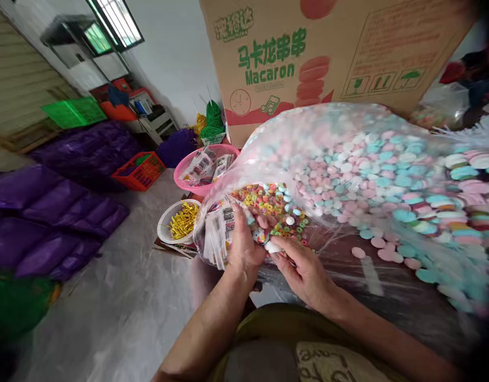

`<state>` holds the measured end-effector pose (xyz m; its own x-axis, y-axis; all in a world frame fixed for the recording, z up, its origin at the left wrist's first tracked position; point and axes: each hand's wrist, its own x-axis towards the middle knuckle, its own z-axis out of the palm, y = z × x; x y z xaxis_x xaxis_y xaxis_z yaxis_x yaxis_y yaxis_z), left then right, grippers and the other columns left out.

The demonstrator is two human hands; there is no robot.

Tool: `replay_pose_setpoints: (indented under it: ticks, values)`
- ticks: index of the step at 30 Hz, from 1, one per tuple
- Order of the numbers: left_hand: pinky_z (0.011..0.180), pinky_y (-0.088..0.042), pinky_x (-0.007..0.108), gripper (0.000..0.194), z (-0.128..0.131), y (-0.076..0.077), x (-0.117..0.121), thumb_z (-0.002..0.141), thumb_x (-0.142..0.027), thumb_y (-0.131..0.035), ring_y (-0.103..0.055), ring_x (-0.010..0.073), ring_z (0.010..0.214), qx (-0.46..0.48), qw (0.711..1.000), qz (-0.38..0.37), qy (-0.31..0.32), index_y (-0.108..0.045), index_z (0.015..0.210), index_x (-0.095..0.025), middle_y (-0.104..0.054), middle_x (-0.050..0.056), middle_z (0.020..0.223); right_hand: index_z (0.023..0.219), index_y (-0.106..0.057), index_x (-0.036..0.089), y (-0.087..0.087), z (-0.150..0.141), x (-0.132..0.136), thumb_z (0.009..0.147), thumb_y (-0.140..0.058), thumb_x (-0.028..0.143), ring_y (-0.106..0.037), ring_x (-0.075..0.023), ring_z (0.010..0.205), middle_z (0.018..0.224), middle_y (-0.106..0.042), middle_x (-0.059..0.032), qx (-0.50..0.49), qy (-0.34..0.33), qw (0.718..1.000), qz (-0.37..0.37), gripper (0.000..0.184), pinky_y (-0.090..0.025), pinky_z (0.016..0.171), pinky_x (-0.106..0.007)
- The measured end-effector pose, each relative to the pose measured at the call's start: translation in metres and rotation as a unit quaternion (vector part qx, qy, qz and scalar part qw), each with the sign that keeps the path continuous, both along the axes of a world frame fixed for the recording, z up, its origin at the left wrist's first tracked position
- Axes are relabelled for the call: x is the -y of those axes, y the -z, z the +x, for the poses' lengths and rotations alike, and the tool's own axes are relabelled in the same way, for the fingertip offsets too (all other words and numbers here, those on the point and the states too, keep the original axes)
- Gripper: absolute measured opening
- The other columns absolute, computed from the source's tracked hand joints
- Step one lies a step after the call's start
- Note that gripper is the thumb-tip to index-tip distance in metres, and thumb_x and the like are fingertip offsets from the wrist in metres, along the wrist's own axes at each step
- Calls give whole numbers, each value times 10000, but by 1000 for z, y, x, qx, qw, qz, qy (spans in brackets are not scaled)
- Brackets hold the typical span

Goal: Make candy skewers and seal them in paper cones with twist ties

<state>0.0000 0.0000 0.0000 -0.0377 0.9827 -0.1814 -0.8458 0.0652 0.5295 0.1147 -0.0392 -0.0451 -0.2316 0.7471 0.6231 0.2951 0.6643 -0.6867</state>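
Note:
My left hand [245,241] is closed around a small printed plastic packet [261,235], mostly hidden by the fingers. My right hand [308,276] pinches a white round candy [272,247] at the packet's lower edge. Behind both hands, small ring-shaped candies [257,197] in red, yellow and green lie in a clear plastic bag. A stack of flat printed packets [218,233] stands just left of my left hand. Pastel pink, blue and white disc candies [343,183] fill the large clear bag on the right.
A white bowl of gold twist ties [182,220] and a pink basket [181,183] of packets stand to the left. Behind rises a cardboard Macaron box [276,101]. On the floor are a red crate [139,175] and purple bags [49,212]. Loose discs [358,252] lie on the dark tabletop.

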Motion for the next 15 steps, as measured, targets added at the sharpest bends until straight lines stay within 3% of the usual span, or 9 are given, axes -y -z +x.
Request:
replay_pose_setpoints:
  ticks: [2,5,10,13,15]
  values:
    - [732,-500,317,496,-1,2,1,833,-630,-442,-510,122,504,-13,1000,4,21,-544,635,-187,-458,-37,423,1099,-595,171,2,2,-1,872,-521,210,-675,-149,803,953,-702,-92,6,-19,998,-53,242,-557,741,-226]
    - [711,-501,322,514,1,8,1,785,-670,-479,-548,150,546,-34,998,-16,51,-558,620,-189,-420,-33,406,1109,-605,181,6,2,-3,874,-518,219,-681,-153,806,960,-710,-84,7,-32,996,-79,253,-562,724,-226]
    - [691,-504,324,564,11,25,2,682,-736,-539,-623,208,668,-56,993,-84,61,-556,582,-181,-430,-18,416,1205,-573,203,13,-3,-8,886,-456,161,-600,-208,1101,1144,-658,-94,-1,-11,1000,-25,343,-485,957,-339]
    - [698,-501,301,552,18,34,4,660,-719,-582,-641,192,720,-77,991,-101,33,-583,665,-167,-586,11,567,1105,-598,198,16,-3,-13,885,-457,191,-664,-202,942,1019,-694,-90,-5,56,996,-71,261,-544,827,-319]
    - [705,-500,297,556,17,37,4,660,-705,-596,-646,187,742,-85,990,-101,53,-614,741,-155,-649,36,682,1095,-556,192,16,2,-16,890,-465,240,-675,-173,759,909,-699,-71,-16,81,988,-132,229,-558,690,-289]
